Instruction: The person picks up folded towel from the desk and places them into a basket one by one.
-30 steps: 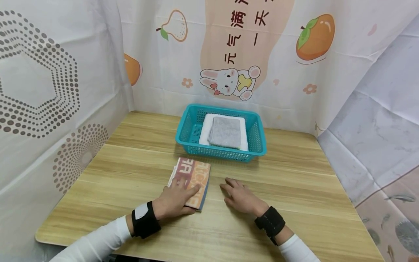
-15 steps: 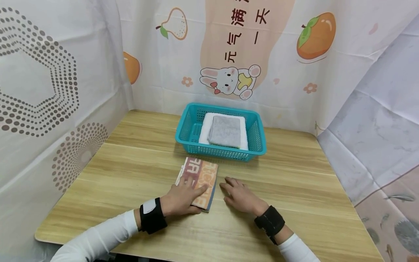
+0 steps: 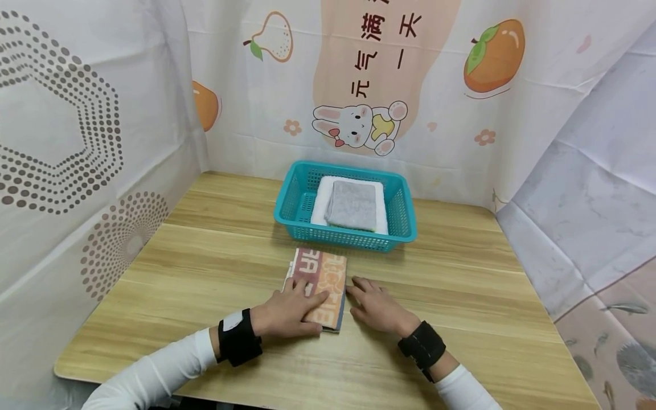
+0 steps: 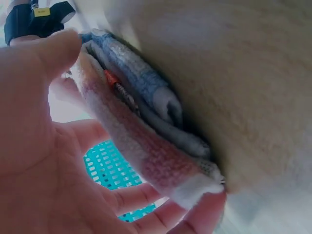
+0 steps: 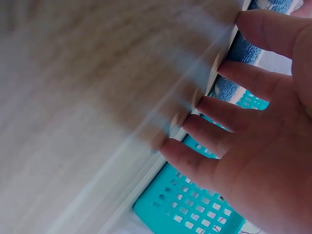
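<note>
A folded towel (image 3: 332, 279) with maroon and orange panels and pale lettering lies flat on the table in the head view. My left hand (image 3: 292, 310) rests on its left part, fingers spread and covering some of the print. The left wrist view shows the towel's folded layers (image 4: 146, 151), with a blue underside and a small red tag; fingertips touch its edge. Beside the towel's right edge is my right hand (image 3: 379, 307), with nothing in it. Its fingertips (image 5: 214, 105) touch the table, close to the towel's blue edge (image 5: 243, 48).
Behind the towel stands a turquoise basket (image 3: 348, 238). In it a folded grey towel (image 3: 352, 205) lies on a folded white towel (image 3: 320, 199). Printed curtains (image 3: 246, 102) hang at the back and sides of the wooden table (image 3: 205, 256).
My left hand and the patterned towel have slid right along the table, up to the right hand's fingertips. The right hand has stayed in place.
</note>
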Motion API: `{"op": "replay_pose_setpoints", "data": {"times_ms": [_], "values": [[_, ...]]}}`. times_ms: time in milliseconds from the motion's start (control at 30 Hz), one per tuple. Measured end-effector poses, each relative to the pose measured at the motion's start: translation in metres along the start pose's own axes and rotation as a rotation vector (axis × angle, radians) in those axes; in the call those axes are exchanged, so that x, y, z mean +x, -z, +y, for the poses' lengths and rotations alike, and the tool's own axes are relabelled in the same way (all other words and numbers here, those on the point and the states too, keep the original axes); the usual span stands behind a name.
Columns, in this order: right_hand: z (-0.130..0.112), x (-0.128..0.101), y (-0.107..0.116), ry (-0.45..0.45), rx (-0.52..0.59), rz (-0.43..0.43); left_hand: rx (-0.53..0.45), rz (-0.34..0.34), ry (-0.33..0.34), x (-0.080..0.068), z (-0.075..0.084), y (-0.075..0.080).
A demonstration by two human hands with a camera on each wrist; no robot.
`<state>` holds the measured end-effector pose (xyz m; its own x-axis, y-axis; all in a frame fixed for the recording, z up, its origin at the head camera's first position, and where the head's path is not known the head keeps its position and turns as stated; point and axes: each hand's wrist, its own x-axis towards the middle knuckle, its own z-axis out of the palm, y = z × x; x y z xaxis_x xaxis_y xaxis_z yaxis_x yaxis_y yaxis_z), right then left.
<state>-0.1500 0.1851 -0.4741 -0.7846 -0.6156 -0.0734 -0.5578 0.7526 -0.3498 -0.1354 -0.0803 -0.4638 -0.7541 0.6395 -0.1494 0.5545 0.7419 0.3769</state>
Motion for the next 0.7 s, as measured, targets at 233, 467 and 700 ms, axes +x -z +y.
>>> {"op": "replay_pose_setpoints", "data": {"times_ms": [233, 467, 700], "values": [[0.001, 0.000, 0.000, 0.000, -0.005, -0.006, -0.260, 0.037, -0.024, 0.000, -0.013, 0.009], [0.001, 0.002, 0.000, -0.022, 0.064, 0.019, -0.564, 0.155, 0.148, 0.000, -0.026, 0.013], [-0.009, 0.004, 0.000, -0.202, 0.577, 0.102, -1.011, 0.179, 0.293, 0.004, -0.035, 0.016]]}}
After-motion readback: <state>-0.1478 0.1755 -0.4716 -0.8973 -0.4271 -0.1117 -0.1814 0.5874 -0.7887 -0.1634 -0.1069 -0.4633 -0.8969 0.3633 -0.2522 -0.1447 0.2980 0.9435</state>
